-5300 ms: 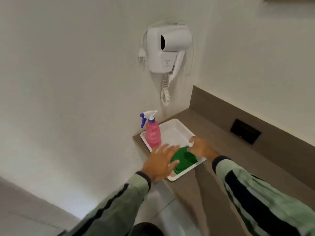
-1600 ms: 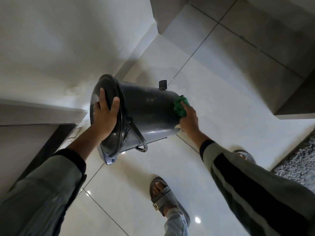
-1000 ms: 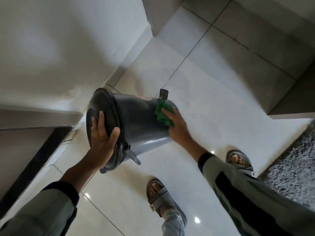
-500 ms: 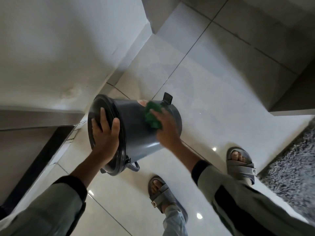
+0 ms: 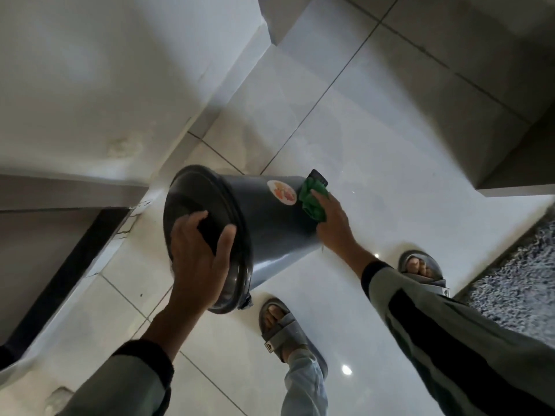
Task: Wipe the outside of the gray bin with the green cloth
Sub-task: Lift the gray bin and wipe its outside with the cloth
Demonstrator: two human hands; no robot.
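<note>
The left hand (image 5: 196,259) lies spread, fingers apart, flat on the dark lid of the round gray plastic bin (image 5: 270,223), which is tipped on its side above the pale tiled floor (image 5: 375,130). The right hand (image 5: 332,220) presses a crumpled green cloth (image 5: 312,198) against the bin's wall (beside a round sticker (image 5: 281,191)), fingers closed on it.

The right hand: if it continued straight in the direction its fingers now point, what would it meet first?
Probably the black pedal at the base of the gray bin. The right hand presses the green cloth on the wall just below it. Depth is unclear.
</note>
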